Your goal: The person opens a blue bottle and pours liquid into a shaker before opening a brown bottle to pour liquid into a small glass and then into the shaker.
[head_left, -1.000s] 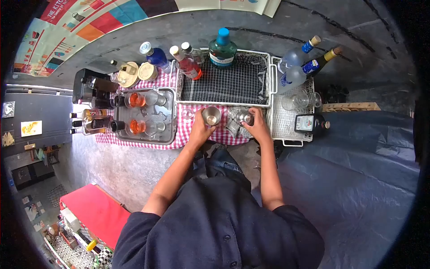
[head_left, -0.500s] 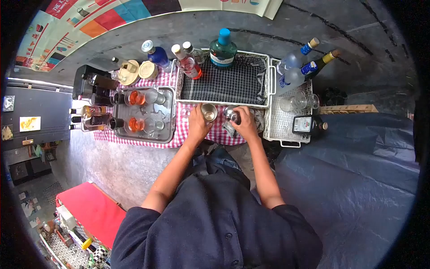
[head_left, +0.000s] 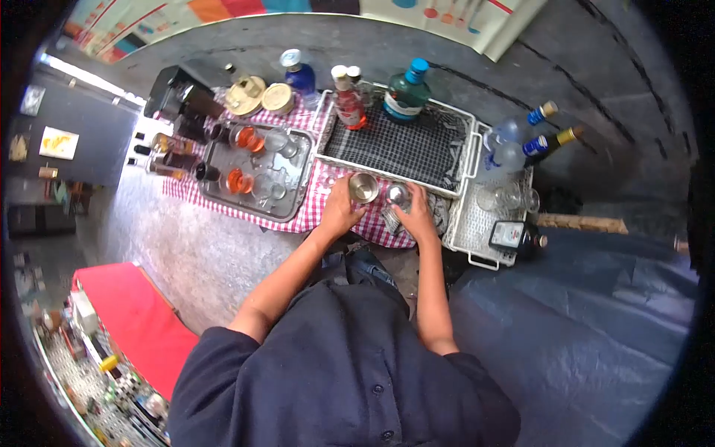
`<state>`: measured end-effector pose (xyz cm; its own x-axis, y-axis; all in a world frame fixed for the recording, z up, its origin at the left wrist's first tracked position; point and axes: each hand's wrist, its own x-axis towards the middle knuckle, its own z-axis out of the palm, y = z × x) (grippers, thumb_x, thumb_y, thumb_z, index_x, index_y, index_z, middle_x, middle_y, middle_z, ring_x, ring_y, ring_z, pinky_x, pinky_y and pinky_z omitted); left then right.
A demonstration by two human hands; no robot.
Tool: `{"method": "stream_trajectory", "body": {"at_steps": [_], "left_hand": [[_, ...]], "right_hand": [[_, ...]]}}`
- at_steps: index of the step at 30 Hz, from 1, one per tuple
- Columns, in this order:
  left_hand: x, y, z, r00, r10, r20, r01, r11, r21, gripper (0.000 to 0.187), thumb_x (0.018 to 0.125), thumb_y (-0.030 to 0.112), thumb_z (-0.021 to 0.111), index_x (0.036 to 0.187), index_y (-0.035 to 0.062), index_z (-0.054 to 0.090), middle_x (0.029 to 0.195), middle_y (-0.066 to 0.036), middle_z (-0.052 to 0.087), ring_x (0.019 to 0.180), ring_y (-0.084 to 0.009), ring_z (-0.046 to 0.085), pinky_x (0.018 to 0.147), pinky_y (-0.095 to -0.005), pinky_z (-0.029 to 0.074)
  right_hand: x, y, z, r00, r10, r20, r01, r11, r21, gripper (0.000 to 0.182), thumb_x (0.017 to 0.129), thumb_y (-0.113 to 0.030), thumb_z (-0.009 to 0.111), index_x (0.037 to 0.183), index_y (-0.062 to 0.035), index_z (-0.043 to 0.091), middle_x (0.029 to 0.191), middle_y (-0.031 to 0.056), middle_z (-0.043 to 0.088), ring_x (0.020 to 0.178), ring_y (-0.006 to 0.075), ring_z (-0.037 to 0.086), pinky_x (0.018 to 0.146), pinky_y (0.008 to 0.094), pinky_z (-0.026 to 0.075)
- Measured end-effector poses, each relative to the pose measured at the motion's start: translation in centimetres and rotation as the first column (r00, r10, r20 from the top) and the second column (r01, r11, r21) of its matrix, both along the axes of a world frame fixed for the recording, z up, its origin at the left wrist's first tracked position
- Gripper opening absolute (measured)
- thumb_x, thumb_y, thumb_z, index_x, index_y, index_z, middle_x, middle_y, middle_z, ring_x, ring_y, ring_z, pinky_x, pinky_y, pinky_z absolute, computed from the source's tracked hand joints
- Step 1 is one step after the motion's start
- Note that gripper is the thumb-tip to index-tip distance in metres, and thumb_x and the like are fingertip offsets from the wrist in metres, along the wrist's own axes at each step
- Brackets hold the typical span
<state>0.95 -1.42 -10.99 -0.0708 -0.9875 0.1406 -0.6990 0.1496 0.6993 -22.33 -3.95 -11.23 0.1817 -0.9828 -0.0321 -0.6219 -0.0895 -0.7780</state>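
My left hand (head_left: 342, 210) is curled round the side of a metal shaker cup (head_left: 364, 188), whose open mouth faces up. Thumb and fingers of my right hand (head_left: 418, 217) rest on either side of a shiny, rounded metal shaker lid (head_left: 398, 195), just to the right of the cup. Beneath that lid lies a crumpled grey patterned cloth (head_left: 395, 222). Both pieces are over the red-and-white checked tablecloth (head_left: 311, 217), near its front edge.
On the left, a grey tray (head_left: 287, 216) carries several glasses, two with orange-red contents. Behind my hands, a white wire basket (head_left: 387, 175) holds several bottles, including a teal bottle (head_left: 406, 93). A white basket (head_left: 465, 235) on the right holds glassware and a dark bottle (head_left: 514, 235).
The view has tilted and shifted, so the table things appear turned and farther right. My right hand's fingers have spread a little, showing more of the metal lid. My left hand stays at the cup.
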Motion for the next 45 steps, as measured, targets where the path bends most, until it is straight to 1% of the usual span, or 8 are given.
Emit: {"method": "stream_trajectory", "body": {"at_steps": [8, 13, 16, 17, 20, 27, 36, 45], "left_hand": [[1.8, 0.9, 2.2, 0.997, 0.016, -0.073, -0.011, 0.997, 0.073, 0.084, 0.079, 0.016, 0.079, 0.146, -0.0031, 0.032, 0.136, -0.028, 0.046, 0.128, -0.0425, 0.048, 0.11, -0.0444, 0.04], [1.1, 1.0, 1.5, 0.998, 0.047, -0.041, -0.042, 0.993, 0.11, 0.082, 0.08, 0.016, 0.078, 0.145, -0.0018, 0.032, 0.132, -0.027, 0.048, 0.123, -0.0419, 0.051, 0.104, -0.0447, 0.044], [0.3, 0.4, 0.3, 0.969, 0.146, -0.197, -0.097, 0.965, 0.242, 0.081, 0.081, 0.015, 0.078, 0.145, -0.0003, 0.032, 0.131, -0.026, 0.046, 0.121, -0.0405, 0.052, 0.101, -0.0432, 0.046], [0.2, 0.0, -0.7, 0.971, 0.136, -0.196, -0.098, 0.977, 0.191, 0.08, 0.079, 0.015, 0.08, 0.142, -0.0017, 0.033, 0.13, -0.028, 0.043, 0.111, -0.0479, 0.055, 0.092, -0.0489, 0.05], [0.4, -0.8, -1.6, 0.982, 0.058, -0.178, -0.039, 0.993, 0.108, 0.078, 0.079, 0.015, 0.08, 0.141, -0.0013, 0.035, 0.13, -0.028, 0.043, 0.111, -0.0483, 0.055, 0.092, -0.0492, 0.05], [2.0, 0.3, 0.3, 0.945, 0.167, -0.281, -0.081, 0.953, 0.293, 0.065, 0.088, 0.026, 0.073, 0.136, -0.0029, 0.041, 0.125, -0.028, 0.05, 0.113, -0.0403, 0.058, 0.095, -0.0444, 0.049], [10.8, 7.4, 6.2, 0.988, 0.008, -0.154, 0.067, 0.877, 0.475, 0.038, 0.093, 0.026, 0.066, 0.118, -0.0014, 0.056, 0.101, -0.021, 0.066, 0.093, -0.0338, 0.066, 0.081, -0.0421, 0.052], [24.4, 11.1, 10.0, 0.943, 0.319, -0.099, -0.247, 0.865, 0.437, 0.03, 0.093, 0.018, 0.064, 0.116, -0.0007, 0.06, 0.094, -0.016, 0.068, 0.086, -0.0252, 0.067, 0.077, -0.0373, 0.053]], "right_hand": [[-2.5, 2.1, -0.5, 0.976, -0.202, 0.079, 0.188, 0.969, 0.161, 0.063, 0.09, -0.012, 0.069, 0.144, -0.0024, 0.038, 0.14, 0.0219, 0.047, 0.123, 0.0335, 0.054, 0.103, 0.045, 0.045], [-1.8, 3.1, 0.6, 0.985, -0.149, 0.081, 0.132, 0.974, 0.184, 0.047, 0.091, -0.009, 0.067, 0.133, -0.0017, 0.047, 0.126, 0.0174, 0.053, 0.114, 0.0289, 0.058, 0.097, 0.0413, 0.049], [-0.6, 3.5, 0.6, 0.984, -0.109, 0.137, 0.085, 0.981, 0.175, 0.04, 0.09, -0.007, 0.066, 0.127, -0.0009, 0.051, 0.12, 0.0161, 0.056, 0.108, 0.0263, 0.061, 0.093, 0.0386, 0.051], [-0.3, 3.5, 0.6, 0.984, -0.099, 0.145, 0.072, 0.98, 0.183, 0.04, 0.09, -0.006, 0.066, 0.127, -0.0007, 0.051, 0.119, 0.0158, 0.057, 0.107, 0.0262, 0.061, 0.093, 0.0382, 0.051], [0.9, 3.2, 1.7, 0.982, -0.077, 0.172, 0.048, 0.985, 0.168, 0.038, 0.089, -0.004, 0.066, 0.125, -0.0002, 0.052, 0.116, 0.0152, 0.059, 0.106, 0.0257, 0.062, 0.091, 0.0365, 0.052], [2.0, 2.8, 3.3, 0.969, 0.0, 0.247, -0.058, 0.972, 0.229, 0.032, 0.094, -0.008, 0.063, 0.124, -0.0007, 0.055, 0.11, 0.0117, 0.062, 0.099, 0.0182, 0.063, 0.088, 0.032, 0.052], [5.3, 5.2, 0.6, 0.884, -0.062, 0.464, -0.164, 0.887, 0.431, 0.026, 0.096, -0.009, 0.062, 0.12, -0.0023, 0.058, 0.101, 0.0043, 0.062, 0.089, 0.0109, 0.059, 0.08, 0.0254, 0.05], [15.8, 6.1, 4.2, 0.909, 0.115, 0.4, -0.298, 0.85, 0.433, 0.028, 0.094, -0.009, 0.063, 0.12, -0.0001, 0.059, 0.105, 0.0089, 0.066, 0.094, 0.0159, 0.063, 0.086, 0.0312, 0.052]]}}
